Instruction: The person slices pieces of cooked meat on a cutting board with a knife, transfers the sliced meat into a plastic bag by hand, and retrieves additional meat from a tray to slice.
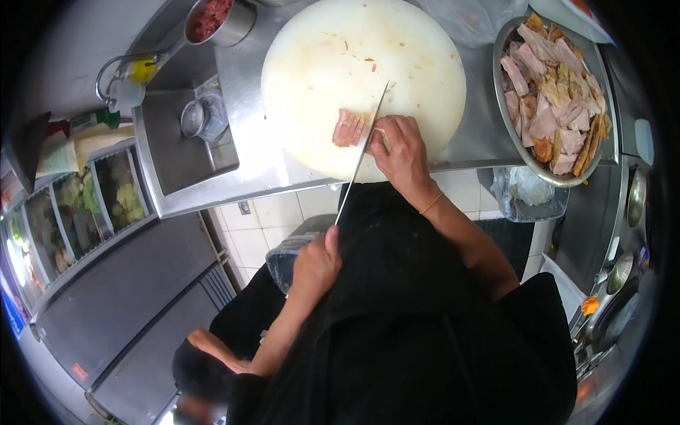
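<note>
My left hand (316,261) is closed around the handle of a long knife (363,149). The blade slants up across the near part of a round white cutting board (304,64). My right hand (402,152) has its fingers curled over a piece of meat just right of the blade, and the fingers hide most of that piece. Sliced cooked meat (346,128) lies left of the blade, its cuts side by side. Small scraps dot the board further back.
At right stands a metal tray (504,120) heaped with cut meat. A sink (166,152) is at left, beyond it a pot (241,25) of raw meat. Vegetable containers (85,205) line the far left. Another person's arm (216,352) shows at lower left. Lined bins stand below the counter.
</note>
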Demonstrator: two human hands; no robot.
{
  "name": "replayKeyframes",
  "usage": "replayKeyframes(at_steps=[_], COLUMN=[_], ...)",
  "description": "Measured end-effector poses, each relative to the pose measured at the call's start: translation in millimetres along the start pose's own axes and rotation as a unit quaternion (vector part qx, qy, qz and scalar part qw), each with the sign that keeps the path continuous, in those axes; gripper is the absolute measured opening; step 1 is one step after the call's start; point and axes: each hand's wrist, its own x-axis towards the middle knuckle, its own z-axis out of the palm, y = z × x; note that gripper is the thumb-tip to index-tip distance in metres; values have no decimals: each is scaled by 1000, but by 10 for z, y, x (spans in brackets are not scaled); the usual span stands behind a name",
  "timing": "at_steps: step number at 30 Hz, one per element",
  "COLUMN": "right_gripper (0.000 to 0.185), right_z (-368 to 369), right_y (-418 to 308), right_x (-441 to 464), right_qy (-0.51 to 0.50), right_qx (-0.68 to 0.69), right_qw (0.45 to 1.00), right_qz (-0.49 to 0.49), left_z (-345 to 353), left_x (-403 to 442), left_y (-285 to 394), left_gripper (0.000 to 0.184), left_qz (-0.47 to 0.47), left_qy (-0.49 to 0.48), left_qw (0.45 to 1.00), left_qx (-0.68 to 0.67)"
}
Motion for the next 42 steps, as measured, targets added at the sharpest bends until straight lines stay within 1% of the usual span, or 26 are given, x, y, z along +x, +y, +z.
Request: replayKeyframes(at_steps=[1, 4, 7, 10, 13, 16, 17, 19, 22, 23, 25, 26, 30, 32, 34, 36, 39, 40, 42], right_gripper=[17, 16, 17, 19, 19, 18, 18, 18, 18, 18, 18, 18, 21, 22, 23, 24, 25, 24, 24], right_z=[-26, -142, -144, -144, -92, -122, -115, -99, -213, -240, -262, -263, -194, -166, -166, -156, -148, -142, -185], right_y=[-1, -60, -13, -14, 11, -23, -23, 17, -31, -30, -30, -17, 37, 33, -2, 8, 36, 41, 10], right_x=[5, 30, -44, -39, -46, -28, -54, -39, -6, 5, -70, -74, -129, -131, -122, -119, -133, -124, -116], right_qy=[-1, 17, 26, -11, 12, 10, 4, 1, -10, 3, 24, 22, 22, 30, 36, 42, 36, 36, 22], right_qx=[2, 23, 1, -14, -17, -18, -18, -18, 11, 4, -10, -17, -33, -60, -107, -100, -102, -103, -92], right_qw=[1000, 999, 1000, 1000, 1000, 1000, 1000, 1000, 1000, 1000, 1000, 1000, 999, 998, 994, 994, 994, 994, 995], right_qz=[1, 15, 6, 20, 11, -3, -2, -8, -1, 0, 14, 9, 3, -2, -10, -15, -19, -23, -14], left_z=[23, -216, -270, -262, -265, -172, -110, -3, -151, -169, -199, -220, -251, -217, -213, -216, -63, -36, -31], left_x=[112, 228, -1, -229, -414, -444, -377, 14, 323, 329, 208, 139, -161, -291, -446, -546, -268, -125, 154], left_y=[38, 239, 214, 181, 50, -72, -57, 78, 357, 368, 298, 263, 251, 139, -19, -132, -78, 56, 180], left_gripper=[62, 61, 59, 57, 58, 58, 59, 59, 60, 61, 61, 59, 58, 60, 57, 56, 57, 57, 57], left_qz=[32, 13, 7, -36, -65, -50, -41, -15, -11, -5, 1, 14, -13, -37, -45, -52, -35, -42, -1], left_qy=[19, 22, 10, -24, -29, -50, -51, -42, -18, -5, 7, 3, -26, -30, -39, -53, -62, -50, -21], left_qw=[999, 998, 998, 998, 997, 997, 998, 999, 999, 999, 997, 998, 999, 999, 998, 997, 997, 998, 999], left_qx=[-14, -55, -59, -39, 1, -7, -6, -2, -36, -52, -78, -67, -36, -13, 3, 0, -8, -1, -32])
